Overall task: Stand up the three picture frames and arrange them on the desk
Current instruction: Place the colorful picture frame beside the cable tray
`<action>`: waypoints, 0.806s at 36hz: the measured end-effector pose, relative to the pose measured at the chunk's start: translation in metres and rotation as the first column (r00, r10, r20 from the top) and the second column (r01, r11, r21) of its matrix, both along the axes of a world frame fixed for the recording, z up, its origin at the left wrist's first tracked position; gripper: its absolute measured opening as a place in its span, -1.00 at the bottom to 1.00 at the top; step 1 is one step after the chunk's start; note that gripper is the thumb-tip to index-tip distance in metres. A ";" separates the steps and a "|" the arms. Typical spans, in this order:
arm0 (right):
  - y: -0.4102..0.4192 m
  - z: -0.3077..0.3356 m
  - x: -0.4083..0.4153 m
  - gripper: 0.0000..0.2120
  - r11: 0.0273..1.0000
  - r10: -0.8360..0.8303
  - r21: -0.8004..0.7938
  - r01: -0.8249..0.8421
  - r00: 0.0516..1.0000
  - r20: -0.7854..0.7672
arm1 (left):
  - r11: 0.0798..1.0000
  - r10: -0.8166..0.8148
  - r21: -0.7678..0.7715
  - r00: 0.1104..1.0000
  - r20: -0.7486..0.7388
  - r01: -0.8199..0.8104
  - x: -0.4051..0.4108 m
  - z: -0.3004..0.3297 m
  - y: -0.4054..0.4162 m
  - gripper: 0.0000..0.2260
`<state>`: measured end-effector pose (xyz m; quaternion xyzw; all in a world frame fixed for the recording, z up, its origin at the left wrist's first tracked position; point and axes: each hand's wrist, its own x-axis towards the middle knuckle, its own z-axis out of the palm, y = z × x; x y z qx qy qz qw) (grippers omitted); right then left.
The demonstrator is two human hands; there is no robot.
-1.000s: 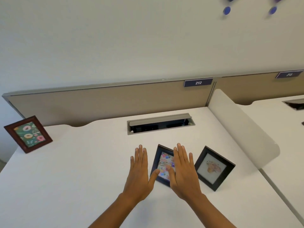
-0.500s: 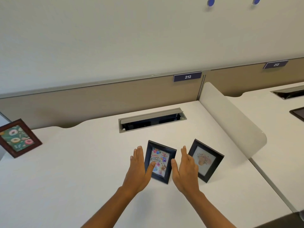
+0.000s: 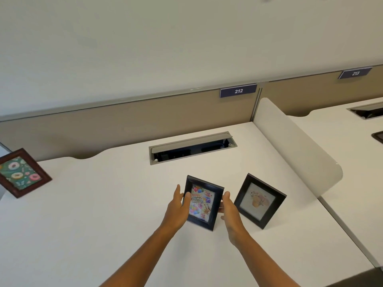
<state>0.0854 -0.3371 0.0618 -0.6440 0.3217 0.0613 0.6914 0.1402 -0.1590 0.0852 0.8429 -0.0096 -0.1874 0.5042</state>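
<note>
A black frame with a colourful birthday picture point(image 3: 204, 200) is held tilted up off the white desk point(image 3: 103, 214), only its lower edge near the surface. My left hand point(image 3: 177, 210) grips its left side, thumb across the front. My right hand point(image 3: 229, 212) holds its right side. Just to the right a second black frame with a pale floral picture point(image 3: 260, 200) lies on the desk. A brown wooden frame with a doughnut picture point(image 3: 19, 172) stands at the far left edge of the desk.
An open grey cable tray point(image 3: 191, 147) is set into the desk behind the frames. A beige partition point(image 3: 124, 125) with a 212 label runs along the back. A white rounded divider point(image 3: 298, 154) borders the right side, with a neighbouring desk beyond.
My hands, flat on the desk beside the birthday frame, have closed on its two sides and tipped it up from lying flat.
</note>
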 end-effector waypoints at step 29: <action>-0.001 -0.007 0.019 -0.37 0.956 -0.044 0.289 0.053 0.998 -0.036 | 0.996 0.054 -0.078 0.997 0.056 -0.050 0.023 -0.010 0.003 -0.68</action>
